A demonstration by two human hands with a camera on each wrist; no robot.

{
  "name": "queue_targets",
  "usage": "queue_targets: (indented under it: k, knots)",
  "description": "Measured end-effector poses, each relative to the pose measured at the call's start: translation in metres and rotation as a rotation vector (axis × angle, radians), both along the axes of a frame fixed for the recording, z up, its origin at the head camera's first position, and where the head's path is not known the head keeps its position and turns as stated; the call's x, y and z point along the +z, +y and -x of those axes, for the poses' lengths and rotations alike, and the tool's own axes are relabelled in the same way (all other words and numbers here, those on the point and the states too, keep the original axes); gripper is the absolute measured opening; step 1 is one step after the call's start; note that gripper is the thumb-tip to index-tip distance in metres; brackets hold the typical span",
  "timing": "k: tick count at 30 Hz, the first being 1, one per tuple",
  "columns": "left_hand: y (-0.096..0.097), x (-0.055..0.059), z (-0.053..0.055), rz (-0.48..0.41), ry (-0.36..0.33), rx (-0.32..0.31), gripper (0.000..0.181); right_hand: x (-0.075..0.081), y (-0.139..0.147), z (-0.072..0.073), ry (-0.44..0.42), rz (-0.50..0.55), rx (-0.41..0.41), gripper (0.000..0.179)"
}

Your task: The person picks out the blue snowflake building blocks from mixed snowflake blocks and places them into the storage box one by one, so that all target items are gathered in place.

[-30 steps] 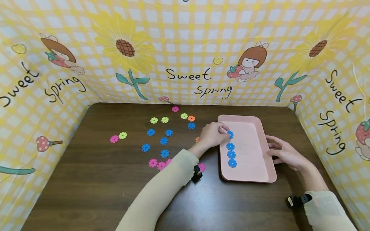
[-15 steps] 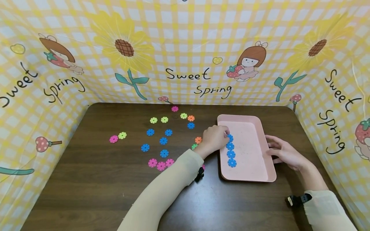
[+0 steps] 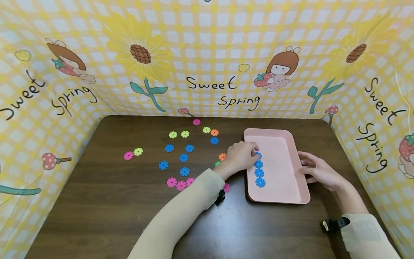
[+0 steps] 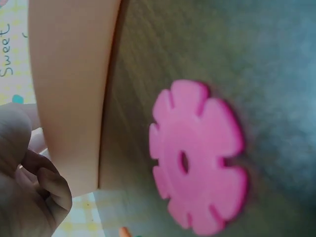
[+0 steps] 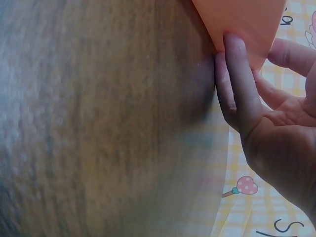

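- Your left hand (image 3: 240, 156) reaches over the near-left wall of the pink tray (image 3: 282, 190), fingers bent beside the topmost blue disc (image 3: 259, 156); I cannot tell whether they pinch it.
- Three more blue discs (image 3: 259, 173) lie below it in one column inside the tray, close together, probably to keep the line straight.
- Your right hand (image 3: 320, 174) has its fingers extended, touching the tray's right wall without clasping it, likely to steady it.
- Loose discs in several colours lie scattered on your dark wood-grain table (image 3: 97, 216).
- Yellow-checked cloth (image 3: 210, 21) screens three sides.
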State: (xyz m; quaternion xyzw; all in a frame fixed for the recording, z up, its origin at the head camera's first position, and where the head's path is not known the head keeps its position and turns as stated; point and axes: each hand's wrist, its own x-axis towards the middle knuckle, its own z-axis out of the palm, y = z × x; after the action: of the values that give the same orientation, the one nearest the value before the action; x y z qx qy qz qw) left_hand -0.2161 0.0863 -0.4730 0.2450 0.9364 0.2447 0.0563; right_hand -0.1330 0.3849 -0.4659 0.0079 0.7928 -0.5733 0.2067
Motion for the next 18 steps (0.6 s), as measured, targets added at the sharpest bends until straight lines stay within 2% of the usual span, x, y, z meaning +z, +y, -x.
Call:
queue_targets:
  k: [9,14,18]
  knots:
    - [-0.024,0.017,-0.007,-0.151,0.031,0.003,0.035,-0.002,0.002,0.0,-0.005,0.0,0.003,0.077]
    - [-0.044,0.021,-0.002,-0.186,0.084,0.015,0.036,-0.004,0.003,0.001,-0.008,0.014,0.004,0.077]
    - [-0.059,0.021,0.004,-0.185,0.085,0.06,0.036,-0.004,0.002,0.001,-0.01,0.012,0.007,0.077]
